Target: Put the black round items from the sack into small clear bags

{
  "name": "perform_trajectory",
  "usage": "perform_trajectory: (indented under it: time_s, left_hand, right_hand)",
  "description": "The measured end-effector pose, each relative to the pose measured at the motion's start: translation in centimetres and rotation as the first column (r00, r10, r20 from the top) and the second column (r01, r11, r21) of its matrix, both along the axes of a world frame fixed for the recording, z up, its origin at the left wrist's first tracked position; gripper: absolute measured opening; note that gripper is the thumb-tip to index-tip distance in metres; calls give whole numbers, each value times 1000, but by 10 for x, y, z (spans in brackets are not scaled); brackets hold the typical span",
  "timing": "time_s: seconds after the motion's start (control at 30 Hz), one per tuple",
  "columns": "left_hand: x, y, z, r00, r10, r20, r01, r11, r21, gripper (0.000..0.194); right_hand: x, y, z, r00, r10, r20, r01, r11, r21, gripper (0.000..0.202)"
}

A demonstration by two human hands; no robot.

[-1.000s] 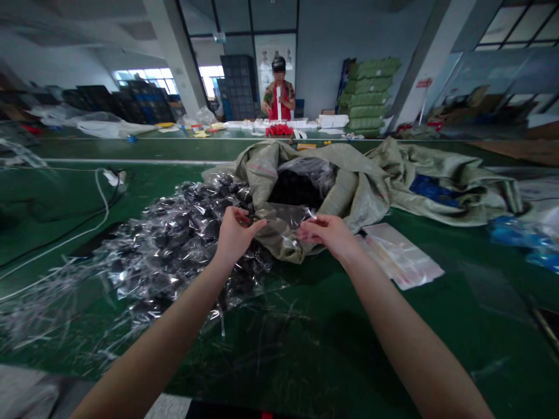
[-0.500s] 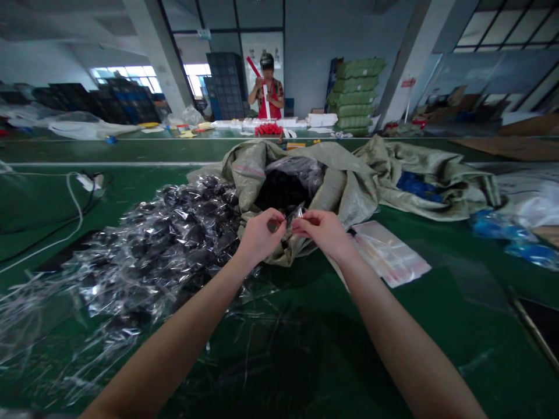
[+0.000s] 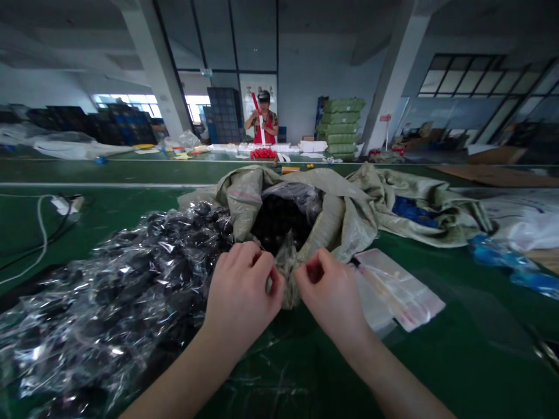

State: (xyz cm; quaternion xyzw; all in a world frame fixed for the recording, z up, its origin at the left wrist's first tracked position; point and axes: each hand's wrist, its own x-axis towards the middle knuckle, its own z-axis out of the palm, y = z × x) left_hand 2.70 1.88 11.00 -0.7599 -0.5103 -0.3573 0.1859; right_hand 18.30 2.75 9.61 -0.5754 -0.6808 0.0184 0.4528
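Note:
My left hand (image 3: 247, 282) and my right hand (image 3: 329, 285) are close together in front of an open woven sack (image 3: 338, 218). Thumb and fingers are pinched on each hand. Between them stands a thin clear plastic bag (image 3: 287, 251), its edges apparently in both pinches; the fingertips partly hide it. Dark round items (image 3: 279, 218) lie inside the sack. Left of my left hand spreads a heap of dark items wrapped in shiny clear plastic (image 3: 174, 270). A stack of flat clear bags (image 3: 399, 288) lies on the table, just right of my right hand.
Another woven sack (image 3: 454, 215) with blue material lies at the right, near blue plastic wrap (image 3: 498, 256). A power strip with cords (image 3: 65, 205) sits on the green table (image 3: 131, 209) at left. Across the table a person (image 3: 263, 122) holds a red-and-white strip.
Both hands have come nearer to me and appear lower in the view, still pinched close together. The camera has tilted up a little, so the sack and background sit lower.

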Motion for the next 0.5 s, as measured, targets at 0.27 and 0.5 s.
perform_trajectory:
  time_s: [0.27,0.5]
  left_hand:
    - [-19,6,11,991,-130,-25,128,989,-69,11]
    - [-25,-11,25,977,-211,-38,209,976,-60,15]
  right_hand:
    - [-12,-5,0,975,164,-146,-182,976,-117,20]
    - [-12,-16,9,959,229,-167,-252,959,-128,25]
